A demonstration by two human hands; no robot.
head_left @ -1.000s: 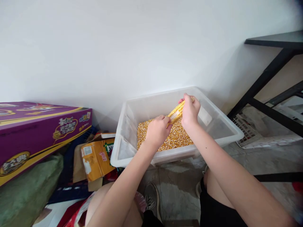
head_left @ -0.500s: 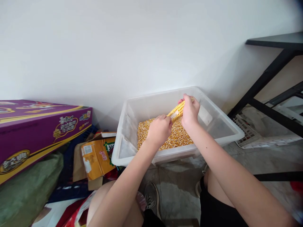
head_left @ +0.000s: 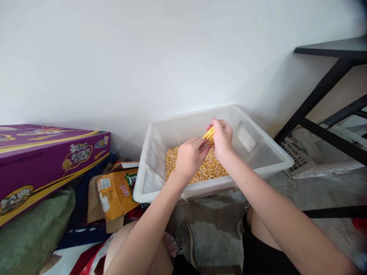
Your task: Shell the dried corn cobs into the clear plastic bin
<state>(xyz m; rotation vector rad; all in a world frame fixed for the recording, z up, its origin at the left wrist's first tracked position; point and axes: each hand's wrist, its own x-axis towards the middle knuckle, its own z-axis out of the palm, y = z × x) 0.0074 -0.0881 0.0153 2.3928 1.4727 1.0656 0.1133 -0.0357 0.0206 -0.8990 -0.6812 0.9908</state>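
Note:
An ear of corn (head_left: 209, 134) with yellow kernels is held at a slant above a translucent white plastic tub (head_left: 146, 156). My right hand (head_left: 223, 139) wraps round its upper part and hides much of it. My left hand (head_left: 190, 156) is closed at the lower end of the ear, with thumb and fingers bent against it. What lies under those fingertips is partly hidden. Loose corn kernels (head_left: 209, 170) cover the bottom of the tub below both hands.
A purple printed carton (head_left: 57, 164) and a torn yellow package (head_left: 117, 193) sit to the left, beside a green bag (head_left: 37, 229). At the right stands a black metal frame (head_left: 323, 88), with a white plastic basket (head_left: 299, 158) beneath it. A white wall is behind the tub.
Both hands have drawn closer together, the right one moving left and slightly down with the ear. Less of the ear shows between them, and the left hand's fingers have loosened from a tight fist.

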